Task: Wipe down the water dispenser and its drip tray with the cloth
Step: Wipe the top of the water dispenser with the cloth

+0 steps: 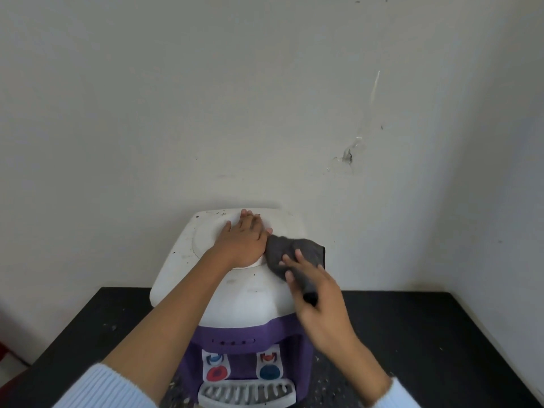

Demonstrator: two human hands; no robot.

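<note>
Right fingers point(299, 256) and thumb sit on top of the grey cloth point(290, 248); a tail of it runs back between thumb and forefinger over my right hand point(321, 301), so the cloth is pinched, not just pushed; the hand is motion-blurred, so I can't tell how the other fingers lie.
Left fingers point(247, 217) straight and together, left hand point(241, 240) palm-down and flat, holding nothing; it rests on the raised round disc in the middle of the lid.
Cloth is bunched on the right side of the white top, touching the edge of my left hand.
Water dispenser point(235, 298) is directly below me: white top with dark specks, purple front; red button point(217, 373) on the left, blue button point(269, 371) on the right.
Drip tray point(247, 393) — white, slotted — sits at the foot of the front, under the buttons; neither hand is near it.
Unit stands on a black counter point(441, 334) with light flecks on it, back against an off-white wall point(265, 113); the wall is scuffed and cracked to the upper right.
Pale blue ribbed sleeves point(97, 390) at the bottom edge — forearms bare.
</note>
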